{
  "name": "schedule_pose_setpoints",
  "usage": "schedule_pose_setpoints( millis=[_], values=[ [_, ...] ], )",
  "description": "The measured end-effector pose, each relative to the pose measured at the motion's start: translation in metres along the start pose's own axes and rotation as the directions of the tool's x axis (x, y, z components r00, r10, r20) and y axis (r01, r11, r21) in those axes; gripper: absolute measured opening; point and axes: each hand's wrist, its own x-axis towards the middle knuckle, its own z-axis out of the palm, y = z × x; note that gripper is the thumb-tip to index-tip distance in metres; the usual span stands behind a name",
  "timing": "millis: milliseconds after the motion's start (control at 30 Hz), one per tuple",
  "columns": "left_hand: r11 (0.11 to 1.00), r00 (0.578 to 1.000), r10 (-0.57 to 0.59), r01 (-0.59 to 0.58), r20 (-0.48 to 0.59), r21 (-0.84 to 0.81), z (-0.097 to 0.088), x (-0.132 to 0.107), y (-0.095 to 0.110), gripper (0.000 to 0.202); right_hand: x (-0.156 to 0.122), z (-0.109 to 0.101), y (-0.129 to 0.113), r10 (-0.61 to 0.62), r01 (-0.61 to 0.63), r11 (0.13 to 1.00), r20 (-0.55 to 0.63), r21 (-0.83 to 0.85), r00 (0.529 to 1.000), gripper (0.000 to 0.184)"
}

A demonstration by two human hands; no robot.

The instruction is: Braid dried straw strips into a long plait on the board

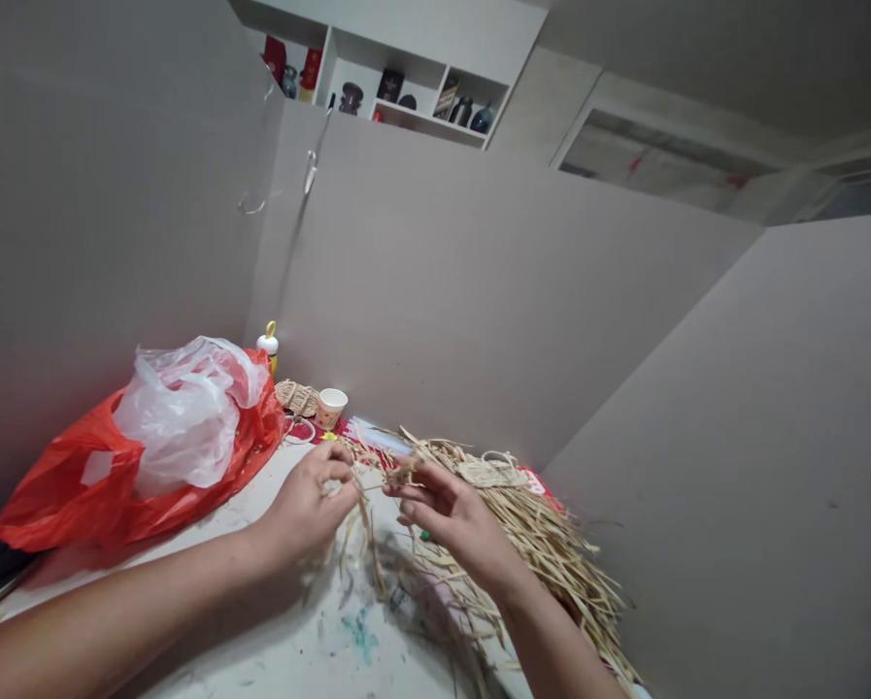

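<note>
Both hands are raised over a white table (282,641), close together. My left hand (318,495) is pinched closed on dry straw strands (368,534), whose loose ends dangle below the fingers. Opposite it, the curled fingers of my right hand (442,505) hold a small bunched piece of straw (404,472) at their tips. A thin strand runs between the two hands. Just behind and beside my right hand lies a large bundle of dry straw (552,553). Part of my right hand's grip is hidden by its own fingers.
On the left sits a red plastic bag (63,485) with a white plastic bag (180,427) on it. Toward the back stand a paper cup (331,408), a woven straw piece (298,397) and a yellow-and-white bottle (268,345). Grey partition walls (435,291) enclose the table.
</note>
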Motion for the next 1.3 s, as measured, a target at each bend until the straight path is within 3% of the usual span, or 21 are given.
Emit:
schedule_pose_setpoints(
  millis=[100,200,267,367,533,667,933,1067,1300],
  values=[
    [0.98,0.978,-0.167,0.179,0.127,-0.084,-0.005,0.01,-0.016,0.023,-0.001,-0.003,-0.001,0.012,-0.009,0.999,-0.082,0.037,0.997,0.032],
    [0.952,0.968,-0.231,0.245,0.097,-0.184,-0.006,0.015,-0.024,0.021,-0.001,-0.003,0.006,-0.011,0.006,1.0,-0.169,-0.028,0.986,0.028],
    [0.931,0.967,-0.245,0.254,0.066,-0.262,-0.005,0.015,-0.022,0.022,-0.002,0.0,0.009,-0.035,0.026,0.998,-0.163,-0.059,0.986,0.026],
    [0.863,0.95,-0.291,0.312,0.113,-0.397,0.0,0.012,-0.015,0.024,-0.005,0.01,0.013,-0.06,0.048,0.992,-0.099,-0.116,0.993,0.024],
    [0.799,0.944,-0.283,0.33,0.169,-0.503,0.011,0.004,-0.012,0.03,-0.006,0.03,0.017,-0.127,0.139,0.969,0.071,-0.205,0.989,0.021],
    [0.738,0.93,-0.301,0.367,0.21,-0.567,0.015,0.0,-0.012,0.031,-0.004,0.04,0.02,-0.067,0.1,0.972,0.154,-0.215,0.986,0.022],
    [0.776,0.933,-0.177,0.328,0.314,-0.539,0.01,-0.003,0.005,0.033,-0.004,0.04,0.016,0.048,-0.023,0.99,0.178,-0.14,0.983,0.023],
    [0.765,0.932,-0.198,0.34,0.303,-0.547,0.012,-0.006,0.003,0.033,-0.004,0.041,0.016,0.103,-0.085,0.991,0.18,-0.106,0.978,0.025],
    [0.764,0.927,-0.234,0.362,0.294,-0.534,0.017,-0.008,0.001,0.032,-0.002,0.038,0.019,0.118,-0.089,0.986,0.21,-0.139,0.971,0.025]
  ],
)
